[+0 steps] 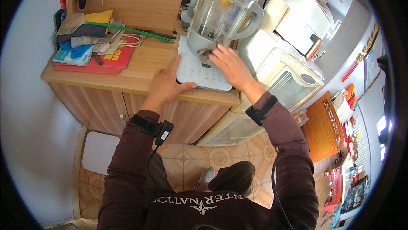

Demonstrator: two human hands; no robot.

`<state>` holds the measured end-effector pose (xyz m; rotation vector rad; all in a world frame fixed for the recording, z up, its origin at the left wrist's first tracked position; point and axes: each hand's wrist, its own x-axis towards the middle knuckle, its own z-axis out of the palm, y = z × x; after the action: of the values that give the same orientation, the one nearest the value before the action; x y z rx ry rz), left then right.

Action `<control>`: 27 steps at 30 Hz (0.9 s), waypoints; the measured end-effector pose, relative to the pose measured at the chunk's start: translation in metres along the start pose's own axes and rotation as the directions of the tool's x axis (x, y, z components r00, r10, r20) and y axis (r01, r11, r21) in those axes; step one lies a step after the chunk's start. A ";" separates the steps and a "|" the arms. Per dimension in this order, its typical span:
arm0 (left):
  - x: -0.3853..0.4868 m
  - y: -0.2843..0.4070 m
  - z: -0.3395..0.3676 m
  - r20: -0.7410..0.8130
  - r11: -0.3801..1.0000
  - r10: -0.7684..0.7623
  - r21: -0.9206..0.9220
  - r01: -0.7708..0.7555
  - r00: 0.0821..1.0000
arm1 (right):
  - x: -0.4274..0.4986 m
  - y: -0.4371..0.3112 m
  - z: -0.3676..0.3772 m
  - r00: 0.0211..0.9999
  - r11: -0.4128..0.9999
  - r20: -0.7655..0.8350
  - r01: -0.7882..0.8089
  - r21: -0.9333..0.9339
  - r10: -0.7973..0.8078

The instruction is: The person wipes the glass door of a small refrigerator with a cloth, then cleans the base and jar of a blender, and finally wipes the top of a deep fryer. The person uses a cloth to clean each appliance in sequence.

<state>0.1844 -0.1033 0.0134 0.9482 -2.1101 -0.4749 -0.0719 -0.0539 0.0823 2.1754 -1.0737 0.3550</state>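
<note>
A blender with a clear jug (216,13) stands on its white base (207,74), which has a flat touch panel and a small dark display. My left hand (167,82) holds the base at its front left corner, thumb along the front edge and fingers up the left side. In my right hand (231,66) is a crumpled grey-brown cloth (207,51), pressed against the lower jug collar where it meets the base. My fingers cover part of the cloth. The jug's grey handle (253,23) points right, above my right hand.
A green fly swatter (130,29) lies over cloths and red paper bags (118,56) on the wooden cabinet top (143,67). Close on the right are a cream appliance (283,77) and a white rice cooker (302,16). A white stool (100,152) stands at lower left.
</note>
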 end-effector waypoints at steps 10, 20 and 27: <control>0.001 0.003 -0.003 0.063 0.995 -0.075 -0.056 0.078 0.995 | 0.089 -0.012 0.003 0.967 0.974 0.168 0.209 -0.086 -0.192; -0.004 0.000 0.002 -0.052 1.000 0.010 0.023 -0.009 0.999 | 0.071 -0.013 0.002 0.961 0.959 0.185 0.236 -0.155 -0.206; -0.003 0.005 -0.006 0.032 0.997 -0.062 -0.037 0.063 0.998 | 0.095 -0.020 0.007 0.922 0.976 0.372 0.170 -0.138 -0.108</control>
<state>0.1876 -0.0980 0.0187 0.9932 -2.0964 -0.5630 0.0024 -0.1072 0.1165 2.1962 -1.0884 -0.2077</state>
